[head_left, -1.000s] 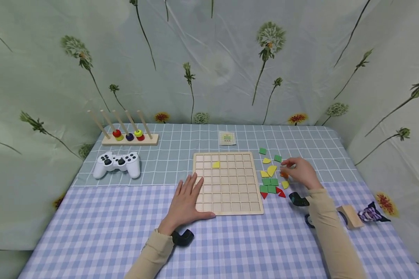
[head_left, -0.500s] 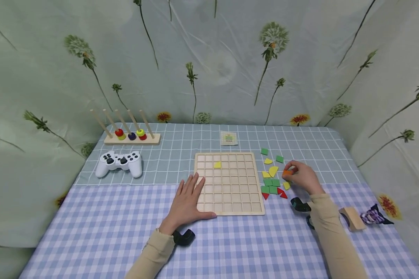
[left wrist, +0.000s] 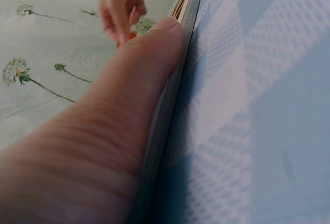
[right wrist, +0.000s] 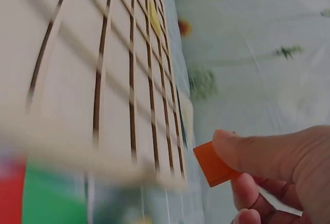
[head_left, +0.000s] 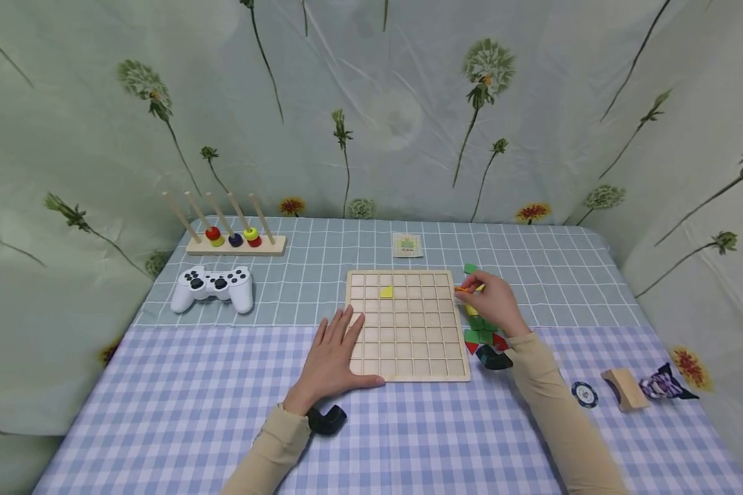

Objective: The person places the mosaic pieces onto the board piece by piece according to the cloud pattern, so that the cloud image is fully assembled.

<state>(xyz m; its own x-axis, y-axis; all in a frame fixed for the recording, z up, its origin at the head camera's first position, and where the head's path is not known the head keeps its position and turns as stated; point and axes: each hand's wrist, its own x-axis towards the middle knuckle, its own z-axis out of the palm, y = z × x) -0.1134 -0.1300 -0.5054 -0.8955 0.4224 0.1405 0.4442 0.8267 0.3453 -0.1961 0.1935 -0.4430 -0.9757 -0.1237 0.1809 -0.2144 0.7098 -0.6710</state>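
Observation:
A wooden grid board (head_left: 407,344) lies mid-table with one yellow tile (head_left: 386,292) in an upper-left cell. My left hand (head_left: 329,357) rests with spread, straight fingers on the board's left edge, thumb along the front edge. An orange square tile (right wrist: 211,163) is pinched between thumb and fingers of my right hand (head_left: 494,302), which hovers by the board's right edge. Beneath and beside that hand lie green tiles (head_left: 478,337), red triangles (head_left: 499,342) and yellow pieces (head_left: 472,311), partly hidden by it.
Behind the board lies a small pattern card (head_left: 406,245). A peg stacker (head_left: 235,249) and a white game controller (head_left: 212,289) stand at left. At right are a round chip (head_left: 585,394), a wooden arch block (head_left: 624,389) and a purple packet (head_left: 664,382).
My right hand has picked up the orange tile from among the loose pieces and carried it left to the board's right edge. The left hand stays on the board.

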